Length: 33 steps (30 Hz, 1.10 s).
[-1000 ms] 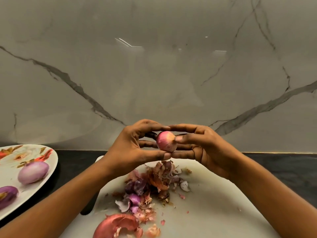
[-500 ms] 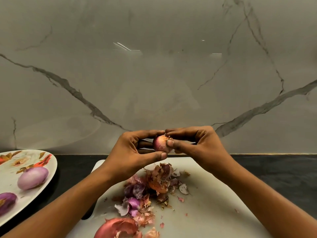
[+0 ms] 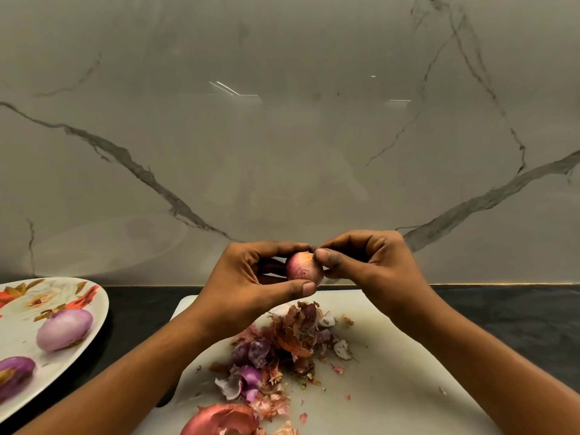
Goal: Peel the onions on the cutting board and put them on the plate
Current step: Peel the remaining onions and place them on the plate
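A small reddish onion (image 3: 302,268) hangs in the air above the white cutting board (image 3: 392,381). My left hand (image 3: 251,284) grips it between thumb below and fingers above. My right hand (image 3: 370,265) pinches the skin at the onion's upper right with thumb and forefinger. At the left edge sits a flowered plate (image 3: 22,312) with two peeled onions on it, a pale one (image 3: 64,329) and a darker purple one (image 3: 14,373).
A heap of onion skins (image 3: 282,343) lies in the middle of the board, with a large curled reddish skin (image 3: 219,420) at its near edge. Dark countertop (image 3: 502,312) runs around the board. A marble wall (image 3: 282,136) rises right behind.
The onion has been turned in my hands. My right hand went from flat fingers against its side to a pinch at its top. The view has tilted up slightly.
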Available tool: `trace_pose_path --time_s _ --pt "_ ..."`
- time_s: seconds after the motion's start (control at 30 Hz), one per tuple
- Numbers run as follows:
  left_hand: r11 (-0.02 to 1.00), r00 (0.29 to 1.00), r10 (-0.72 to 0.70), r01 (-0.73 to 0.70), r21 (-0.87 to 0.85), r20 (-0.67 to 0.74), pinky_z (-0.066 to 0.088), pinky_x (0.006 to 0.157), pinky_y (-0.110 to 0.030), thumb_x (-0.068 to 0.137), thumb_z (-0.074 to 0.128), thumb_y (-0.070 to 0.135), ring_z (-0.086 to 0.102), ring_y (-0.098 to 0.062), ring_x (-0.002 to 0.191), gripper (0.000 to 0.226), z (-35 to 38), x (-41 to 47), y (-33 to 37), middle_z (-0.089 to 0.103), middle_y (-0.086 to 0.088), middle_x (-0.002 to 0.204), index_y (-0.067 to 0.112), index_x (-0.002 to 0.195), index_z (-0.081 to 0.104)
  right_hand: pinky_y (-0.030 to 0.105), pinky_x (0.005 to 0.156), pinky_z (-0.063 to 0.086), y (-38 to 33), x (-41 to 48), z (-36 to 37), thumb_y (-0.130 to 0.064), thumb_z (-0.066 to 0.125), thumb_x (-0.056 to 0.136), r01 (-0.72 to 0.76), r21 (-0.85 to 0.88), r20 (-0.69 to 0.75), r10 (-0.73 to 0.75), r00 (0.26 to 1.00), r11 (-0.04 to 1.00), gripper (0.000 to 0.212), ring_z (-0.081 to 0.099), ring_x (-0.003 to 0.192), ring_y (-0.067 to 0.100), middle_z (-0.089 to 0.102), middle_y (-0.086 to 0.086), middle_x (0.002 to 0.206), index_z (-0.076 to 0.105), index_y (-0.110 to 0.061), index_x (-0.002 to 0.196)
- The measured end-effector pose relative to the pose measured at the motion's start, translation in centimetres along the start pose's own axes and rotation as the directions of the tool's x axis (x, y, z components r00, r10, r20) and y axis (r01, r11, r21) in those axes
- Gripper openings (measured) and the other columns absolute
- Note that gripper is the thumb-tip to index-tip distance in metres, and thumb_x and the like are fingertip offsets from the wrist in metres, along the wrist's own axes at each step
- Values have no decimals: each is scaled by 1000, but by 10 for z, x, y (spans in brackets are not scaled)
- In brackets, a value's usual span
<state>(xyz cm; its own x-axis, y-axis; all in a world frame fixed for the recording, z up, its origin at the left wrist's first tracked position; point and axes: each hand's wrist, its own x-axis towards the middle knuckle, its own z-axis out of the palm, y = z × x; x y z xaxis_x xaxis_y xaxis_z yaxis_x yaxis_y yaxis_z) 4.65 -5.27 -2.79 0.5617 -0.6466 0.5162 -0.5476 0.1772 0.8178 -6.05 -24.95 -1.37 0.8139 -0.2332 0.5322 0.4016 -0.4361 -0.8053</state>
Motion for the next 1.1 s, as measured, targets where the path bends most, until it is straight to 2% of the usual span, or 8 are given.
trace_pose_path --time_s 0.2,0.4,0.57,0.67,0.73,0.8,0.9,1.1 --pt "999 1000 -9 9 -37 5 65 86 -35 73 89 10 78 -24 102 51 -2 0 2 81 -1 112 13 122 76 46 91 63 -2 0 1 -19 79 78 -177 251 25 176 984 952 27 77 97 36 80 17 97 80 -1 99" --pt "988 999 -53 53 -147 5 64 84 -32 71 86 7 78 -27 105 54 -4 -1 1 80 -4 114 12 123 74 39 92 64 -5 1 0 -16 77 77 -280 384 61 279 958 880 24 77 101 33 80 18 103 80 -3 97" --pt "949 996 -79 89 -304 43 62 94 -37 76 85 2 74 -32 114 54 -9 3 -3 76 -13 123 12 128 73 33 79 66 -14 4 -7 -15 68 91 -335 544 82 348 934 769 25 79 96 28 79 17 109 75 1 109" --pt "945 996 -85 94 -314 42 60 98 -36 79 81 5 72 -31 119 55 -9 4 -4 74 -11 128 13 133 70 36 82 66 -12 2 -7 -14 73 91 -266 347 16 278 960 899 17 79 96 29 81 13 103 76 -3 104" --pt "950 994 -95 104 -294 44 59 101 -40 81 84 4 70 -31 121 58 -9 4 -5 74 -10 130 12 136 68 37 82 66 -11 0 -5 -9 80 85 -227 237 6 233 973 945 15 78 95 29 81 11 99 78 -3 98" --pt "952 993 -108 116 -282 43 59 101 -42 81 85 4 70 -32 120 58 -9 4 -7 74 -9 129 13 136 68 38 81 66 -11 -1 -4 -5 84 80 -204 193 11 205 979 960 19 78 95 26 81 7 103 78 -3 98" --pt "961 992 -117 122 -247 36 61 98 -42 79 87 6 71 -32 118 58 -7 4 -7 75 -9 128 15 134 70 35 79 65 -13 -2 -2 -11 85 79 -193 149 68 185 980 970 29 78 96 22 81 5 103 79 -12 108" --pt "973 993 -120 122 -197 20 63 94 -39 74 85 6 74 -29 113 58 -3 2 -6 77 -6 123 14 130 71 31 76 65 -7 -2 2 -17 79 82 -151 121 50 146 988 981 22 78 96 17 82 0 100 81 -16 103"
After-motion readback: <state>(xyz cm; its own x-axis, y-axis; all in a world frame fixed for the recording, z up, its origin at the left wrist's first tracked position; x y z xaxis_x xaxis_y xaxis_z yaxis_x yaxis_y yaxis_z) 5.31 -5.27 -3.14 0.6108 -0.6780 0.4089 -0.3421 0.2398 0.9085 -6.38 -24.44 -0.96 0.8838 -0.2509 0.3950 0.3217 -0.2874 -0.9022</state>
